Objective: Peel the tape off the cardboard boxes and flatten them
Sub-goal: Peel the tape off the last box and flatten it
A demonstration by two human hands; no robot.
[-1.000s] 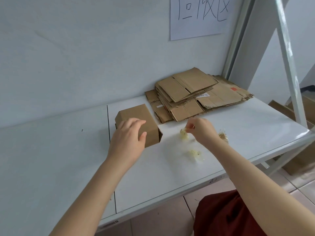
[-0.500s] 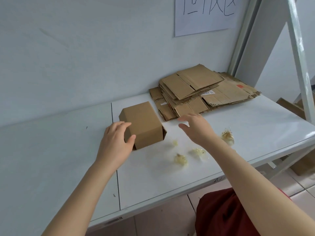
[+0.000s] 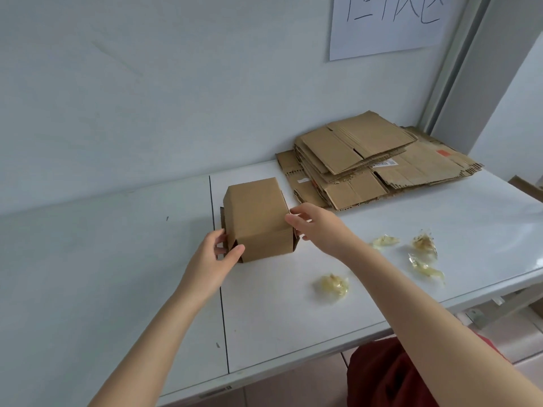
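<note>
Both hands hold the box (image 3: 258,218) from its two ends. Left hand (image 3: 217,257) grips the near left corner, with the thumb (image 3: 238,249) laid on the front face and the fingers curled round the open left end. Right hand (image 3: 320,227) takes the right end, its thumb at the upper right edge and its other fingers bent in toward the end flap; how firmly they press cannot be told. The box lies on its side in the middle of the table (image 3: 117,274), just right of the seam that runs from the back edge to the front edge, and its flaps show at both ends.

At the back right corner of the table lies a stack (image 3: 367,163) of flattened cardboard, close to the wall. Four crumpled wads of clear tape lie on the right part of the table toward the front edge: one (image 3: 333,284) nearest the front, one (image 3: 385,240) just right of the right forearm, and two (image 3: 424,243) (image 3: 427,267) farther right. A paper sign (image 3: 388,22) hangs on the wall above the stack. Red cloth (image 3: 396,377) shows below the front edge.
</note>
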